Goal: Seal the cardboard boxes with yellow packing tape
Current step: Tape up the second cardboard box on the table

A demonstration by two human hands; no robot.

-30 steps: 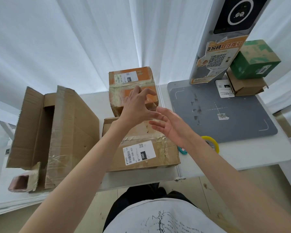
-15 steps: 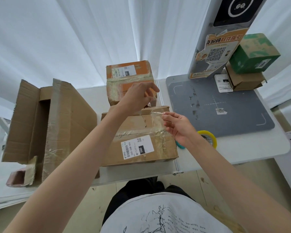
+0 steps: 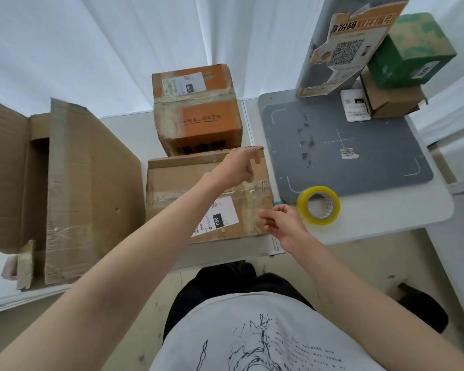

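Observation:
A flat brown cardboard box (image 3: 177, 178) with a white label lies on the table in front of me. My left hand (image 3: 236, 167) rests on its far right corner, fingers bent, index finger at the far edge. My right hand (image 3: 281, 226) is at the box's near right corner, fingers apart and touching it. A glossy strip of tape runs across the box top between my two hands. The yellow tape roll (image 3: 303, 202) lies flat on the table just right of the box, untouched. Behind stands an orange taped box (image 3: 198, 121).
A large open cardboard box (image 3: 91, 183) lies on its side at the left. A grey mat (image 3: 346, 156) covers the table at the right, with a post carrying a QR poster (image 3: 346, 49). A green box (image 3: 410, 49) sits on a small brown box (image 3: 391, 100).
My right hand has come down from mid-air to the box's near right corner. My left hand has dropped from the orange box onto the brown box's far corner. The tape roll is now uncovered.

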